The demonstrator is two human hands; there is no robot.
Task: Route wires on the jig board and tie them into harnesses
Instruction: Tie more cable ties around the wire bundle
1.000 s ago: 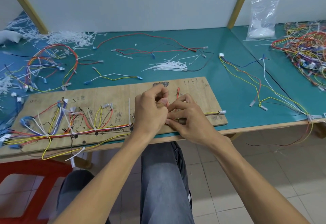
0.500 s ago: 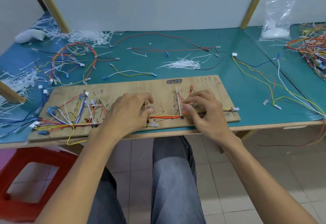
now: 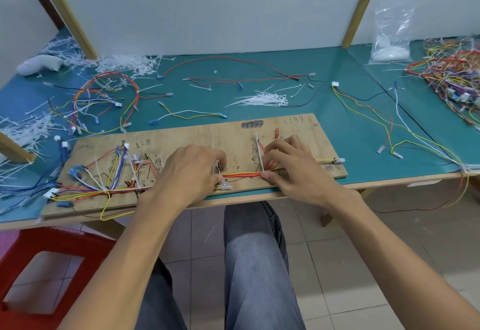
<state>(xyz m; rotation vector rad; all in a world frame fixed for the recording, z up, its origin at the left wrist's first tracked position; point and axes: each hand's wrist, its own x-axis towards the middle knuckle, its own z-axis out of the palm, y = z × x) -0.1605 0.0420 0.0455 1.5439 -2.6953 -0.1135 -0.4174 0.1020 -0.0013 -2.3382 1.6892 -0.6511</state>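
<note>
A wooden jig board lies along the table's front edge with coloured wires routed across it. A bundle of red, orange and yellow wires runs along its lower part between my hands. My left hand pinches the bundle at a white cable tie standing up from it. My right hand pinches the bundle at a second white cable tie, whose tail points away from me. The board's left part carries a fan of tied wires with blue and white connectors.
A pile of loose white cable ties lies behind the board. Finished harnesses and cut tie ends crowd the left. More wires and a plastic bag are at the right. A red stool stands below left.
My hands, close together a second ago, have spread apart along the bundle; the left moved left, the right stays at the tie. The view shifted and both ties now show.
</note>
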